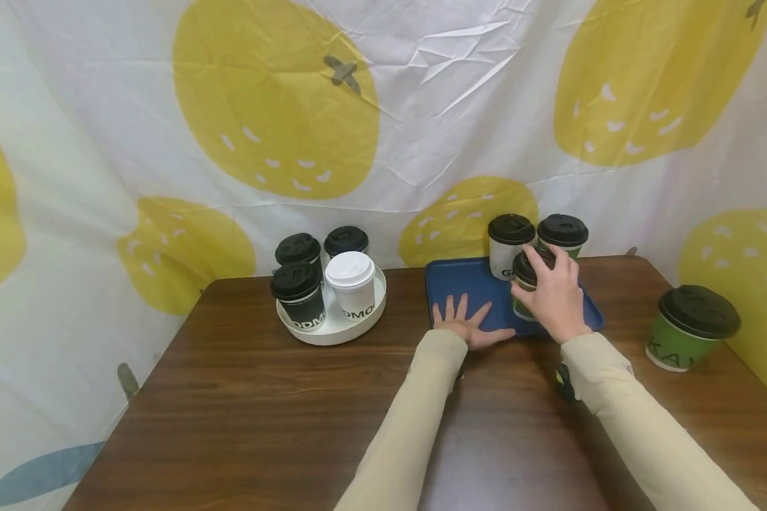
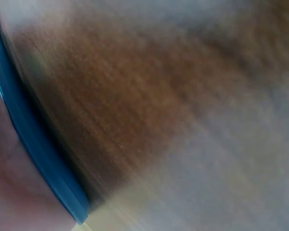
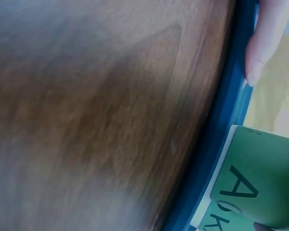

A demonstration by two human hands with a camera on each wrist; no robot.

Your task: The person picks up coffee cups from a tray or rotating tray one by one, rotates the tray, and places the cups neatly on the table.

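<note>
My right hand (image 1: 559,298) grips a green paper cup (image 1: 521,310) with a black lid from above, thumb and fingers round its top. This cup stands at the front of a blue tray (image 1: 446,278); its green side with dark letters (image 3: 260,175) fills a corner of the right wrist view. Behind it on the tray are a white cup (image 1: 502,257) and another green cup (image 1: 572,250), both black-lidded. My left hand (image 1: 465,328) lies with fingers spread over the tray's front edge. Skin and the blue rim (image 2: 43,154) show in the left wrist view.
To the left, a round white tray (image 1: 331,338) holds several lidded paper cups, one with a white lid (image 1: 349,268). A large green cup (image 1: 687,337) stands at the table's right side. A fruit-print curtain (image 1: 396,106) hangs behind the wooden table (image 1: 262,411).
</note>
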